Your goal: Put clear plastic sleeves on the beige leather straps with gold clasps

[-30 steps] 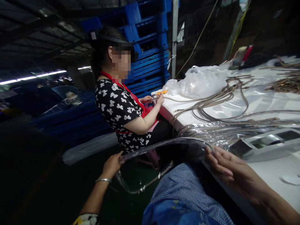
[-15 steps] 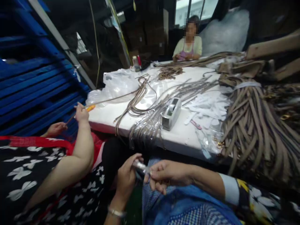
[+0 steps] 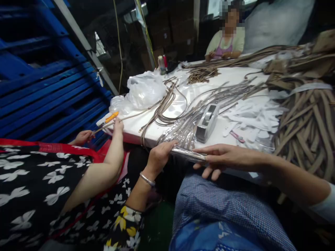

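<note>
My left hand [image 3: 159, 157] grips one end of a clear plastic sleeve with a strap inside [image 3: 188, 153], held level at the near edge of the white table [image 3: 136, 130]. My right hand [image 3: 223, 158] lies along the sleeve's other end, fingers stretched out with the thumb underneath it. Just beyond lies a pile of several bagged straps [image 3: 183, 129]. A grey tape dispenser [image 3: 207, 122] stands right behind my hands.
A person in a black floral top [image 3: 39, 188] sits close on my left, working with an orange-handled tool [image 3: 111, 117]. Another person [image 3: 227, 38] sits at the far end. Heaps of tan straps [image 3: 303, 129] fill the right side. A plastic bag [image 3: 146, 89] and blue pallets [image 3: 44, 94] are at left.
The view swung from the neighbour round to the table. My hands came up from my lap to the table edge, and the sleeve now lies stretched level between them.
</note>
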Tool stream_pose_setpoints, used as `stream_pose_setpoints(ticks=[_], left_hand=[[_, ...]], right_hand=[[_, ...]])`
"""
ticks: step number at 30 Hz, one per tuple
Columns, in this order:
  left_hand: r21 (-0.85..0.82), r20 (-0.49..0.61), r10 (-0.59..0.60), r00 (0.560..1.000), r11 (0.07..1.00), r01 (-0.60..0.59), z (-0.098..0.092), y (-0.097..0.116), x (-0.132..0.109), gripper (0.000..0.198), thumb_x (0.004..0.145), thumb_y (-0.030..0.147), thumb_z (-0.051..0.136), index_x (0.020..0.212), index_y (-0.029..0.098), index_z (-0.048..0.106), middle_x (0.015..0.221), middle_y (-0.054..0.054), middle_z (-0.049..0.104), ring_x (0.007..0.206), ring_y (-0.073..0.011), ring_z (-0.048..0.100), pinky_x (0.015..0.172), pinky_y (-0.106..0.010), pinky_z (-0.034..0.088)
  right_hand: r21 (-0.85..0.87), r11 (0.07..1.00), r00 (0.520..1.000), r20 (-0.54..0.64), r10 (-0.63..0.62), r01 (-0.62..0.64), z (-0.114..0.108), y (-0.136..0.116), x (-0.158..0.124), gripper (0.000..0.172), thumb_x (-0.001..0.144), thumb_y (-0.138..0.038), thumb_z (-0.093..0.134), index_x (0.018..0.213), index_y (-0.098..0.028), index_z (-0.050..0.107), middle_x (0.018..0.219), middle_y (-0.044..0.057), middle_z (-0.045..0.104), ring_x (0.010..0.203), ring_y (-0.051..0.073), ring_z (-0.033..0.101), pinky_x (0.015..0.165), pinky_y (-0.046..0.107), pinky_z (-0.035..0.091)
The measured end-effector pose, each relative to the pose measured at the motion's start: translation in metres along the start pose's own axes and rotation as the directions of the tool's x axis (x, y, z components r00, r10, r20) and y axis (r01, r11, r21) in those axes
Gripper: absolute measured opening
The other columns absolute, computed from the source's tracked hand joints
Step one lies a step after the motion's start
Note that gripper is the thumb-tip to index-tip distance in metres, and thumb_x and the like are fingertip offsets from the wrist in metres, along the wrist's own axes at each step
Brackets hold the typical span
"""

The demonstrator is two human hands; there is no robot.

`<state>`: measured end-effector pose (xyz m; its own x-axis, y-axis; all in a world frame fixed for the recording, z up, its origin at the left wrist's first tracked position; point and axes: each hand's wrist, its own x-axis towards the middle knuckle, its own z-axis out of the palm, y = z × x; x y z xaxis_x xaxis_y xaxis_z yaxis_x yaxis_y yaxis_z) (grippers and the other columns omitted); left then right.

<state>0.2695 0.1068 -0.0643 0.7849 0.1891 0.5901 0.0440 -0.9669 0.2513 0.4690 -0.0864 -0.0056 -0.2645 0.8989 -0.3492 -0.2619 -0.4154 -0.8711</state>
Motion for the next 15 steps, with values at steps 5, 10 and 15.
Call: stream_pose_setpoints(ticks=[5, 10, 15], left_hand=[[0.065, 0.051, 0.163, 0.985, 0.984, -0.166, 0.018, -0.006, -0.004, 0.036, 0.094, 0.008, 0.041, 0.125, 0.017, 0.056, 0.108, -0.009, 0.072, 0.096, -0.0171, 0.069, 0.087, -0.029, 0.056], [0.073, 0.059, 0.200, 0.978, 0.976, -0.204, 0.025, -0.003, 0.001, 0.037, 0.092, 0.006, 0.041, 0.124, 0.016, 0.057, 0.108, -0.009, 0.072, 0.098, -0.0179, 0.069, 0.089, -0.030, 0.055], [0.015, 0.071, 0.222, 0.973, 0.975, -0.223, 0.030, 0.005, 0.010, 0.037, 0.093, 0.007, 0.039, 0.123, 0.017, 0.059, 0.106, -0.009, 0.072, 0.097, -0.0174, 0.069, 0.087, -0.028, 0.056]], right_hand=[[0.086, 0.995, 0.996, -0.080, 0.048, -0.041, -0.005, 0.015, -0.026, 0.058, 0.092, -0.028, 0.060, 0.144, -0.014, 0.037, 0.120, 0.019, 0.066, 0.090, 0.019, 0.073, 0.068, 0.022, 0.061], [0.180, 0.983, 0.992, -0.121, -0.025, 0.047, -0.004, 0.030, -0.047, 0.053, 0.090, -0.030, 0.062, 0.138, -0.013, 0.045, 0.118, 0.019, 0.067, 0.092, 0.019, 0.072, 0.074, 0.025, 0.060], [0.217, 0.973, 0.995, -0.070, -0.066, 0.080, 0.003, 0.045, -0.056, 0.041, 0.090, -0.031, 0.062, 0.126, -0.012, 0.054, 0.111, 0.016, 0.070, 0.091, 0.017, 0.072, 0.075, 0.026, 0.059]])
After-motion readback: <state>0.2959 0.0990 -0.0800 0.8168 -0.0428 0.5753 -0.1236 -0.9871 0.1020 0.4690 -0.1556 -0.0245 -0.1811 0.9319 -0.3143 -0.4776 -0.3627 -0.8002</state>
